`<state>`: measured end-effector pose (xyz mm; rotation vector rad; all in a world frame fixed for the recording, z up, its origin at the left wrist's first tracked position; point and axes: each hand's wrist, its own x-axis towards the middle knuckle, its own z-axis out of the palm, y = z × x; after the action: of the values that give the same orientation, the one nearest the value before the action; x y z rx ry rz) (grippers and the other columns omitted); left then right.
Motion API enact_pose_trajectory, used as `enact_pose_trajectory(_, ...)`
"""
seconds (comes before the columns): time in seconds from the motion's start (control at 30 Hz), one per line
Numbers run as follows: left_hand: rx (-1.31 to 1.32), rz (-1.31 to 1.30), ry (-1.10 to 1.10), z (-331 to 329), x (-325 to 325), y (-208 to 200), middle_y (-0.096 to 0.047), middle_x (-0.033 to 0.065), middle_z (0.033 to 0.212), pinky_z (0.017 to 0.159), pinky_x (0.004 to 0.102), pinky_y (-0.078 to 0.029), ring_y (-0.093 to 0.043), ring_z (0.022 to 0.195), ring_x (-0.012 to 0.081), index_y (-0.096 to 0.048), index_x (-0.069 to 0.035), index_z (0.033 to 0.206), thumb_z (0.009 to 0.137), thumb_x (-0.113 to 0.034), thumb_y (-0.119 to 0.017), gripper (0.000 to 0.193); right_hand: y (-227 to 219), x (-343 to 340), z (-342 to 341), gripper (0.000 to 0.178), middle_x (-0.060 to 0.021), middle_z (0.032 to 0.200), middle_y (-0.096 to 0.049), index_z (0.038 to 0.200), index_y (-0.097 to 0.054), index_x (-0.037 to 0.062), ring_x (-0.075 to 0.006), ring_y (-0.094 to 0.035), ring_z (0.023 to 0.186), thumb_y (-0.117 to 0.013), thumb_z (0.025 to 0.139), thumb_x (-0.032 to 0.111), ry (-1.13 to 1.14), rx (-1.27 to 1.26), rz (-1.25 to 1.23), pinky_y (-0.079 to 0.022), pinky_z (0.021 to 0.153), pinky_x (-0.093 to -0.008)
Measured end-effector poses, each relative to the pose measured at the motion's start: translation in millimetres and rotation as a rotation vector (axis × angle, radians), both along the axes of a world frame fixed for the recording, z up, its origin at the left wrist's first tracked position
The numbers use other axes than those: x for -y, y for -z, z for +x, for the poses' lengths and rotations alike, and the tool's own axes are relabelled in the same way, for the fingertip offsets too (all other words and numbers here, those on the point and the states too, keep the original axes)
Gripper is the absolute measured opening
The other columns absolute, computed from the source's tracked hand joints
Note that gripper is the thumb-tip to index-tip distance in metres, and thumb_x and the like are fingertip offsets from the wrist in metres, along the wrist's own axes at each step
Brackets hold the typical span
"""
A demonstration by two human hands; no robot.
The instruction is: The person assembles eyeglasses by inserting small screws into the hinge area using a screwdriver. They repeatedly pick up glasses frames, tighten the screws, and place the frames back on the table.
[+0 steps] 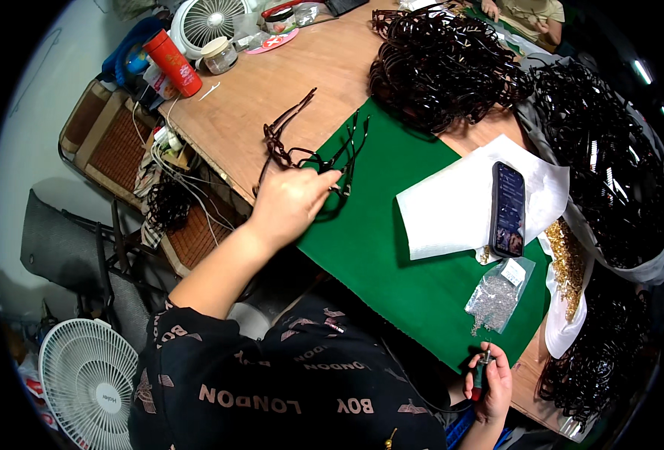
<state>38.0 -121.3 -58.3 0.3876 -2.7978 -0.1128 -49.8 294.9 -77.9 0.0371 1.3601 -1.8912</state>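
My left hand is closed on a dark eyeglass frame at the left edge of a green mat. Its thin temples point away from me, and the fingers hide part of it. Just beyond the knuckles, a few more brown-black eyeglass frames lie on the bare wood. Down at the mat's near right corner, my right hand grips a screwdriver with a green and red handle, its metal tip upward. Close above that tip is a clear plastic bag of tiny silvery screws, some spilled at its mouth.
A phone rests on white paper. Dark eyeglass frames heap at the far side and right, beside small golden parts. A red tumbler, a jar and a fan stand far left. Another person's hand shows across the table.
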Motion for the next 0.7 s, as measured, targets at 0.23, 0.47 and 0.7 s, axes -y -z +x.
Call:
enact_pose_trajectory(0.23,0.058,0.086,0.158,-30.8,69.2,-29.2,-0.06,0.0183,0.081,0.065,0.0391,-0.048,-0.06,0.072,0.0329,-0.054,-0.007,0.111,0.067,-0.017,-0.07,0.047,-2.1,0.4,8.4,0.035,-0.0159,0.089,-0.054,0.119,-0.042,-0.0025,-0.0176,-0.053,0.054,-0.05,0.091,0.018,-0.003,-0.019,0.011,-0.042,0.041,-0.0227)
enact_pose_trajectory(0.47,0.221,-0.046,0.155,-124.7,101.0,-38.9,-0.055,0.0192,0.096,0.076,0.04,-0.044,-0.055,0.086,0.0329,-0.044,-0.005,0.118,0.069,-0.024,-0.07,0.059,-5.8,3.5,16.9,0.034,-0.0151,0.09,-0.054,0.12,-0.043,-0.0022,-0.0167,-0.053,0.055,-0.048,0.092,0.017,0.068,-0.026,0.028,-0.041,0.042,-0.0226)
enact_pose_trajectory(0.7,0.098,-0.051,0.289,-239.7,151.0,12.8,-0.048,0.0204,0.108,0.085,0.0395,-0.038,-0.049,0.098,0.0332,-0.039,-0.002,0.123,0.073,-0.025,-0.065,0.061,-8.0,-8.7,8.6,0.035,-0.0083,0.086,-0.054,0.126,-0.041,0.0021,-0.0082,-0.044,0.05,-0.044,0.094,0.015,0.035,-0.048,0.037,-0.038,0.042,-0.0215)
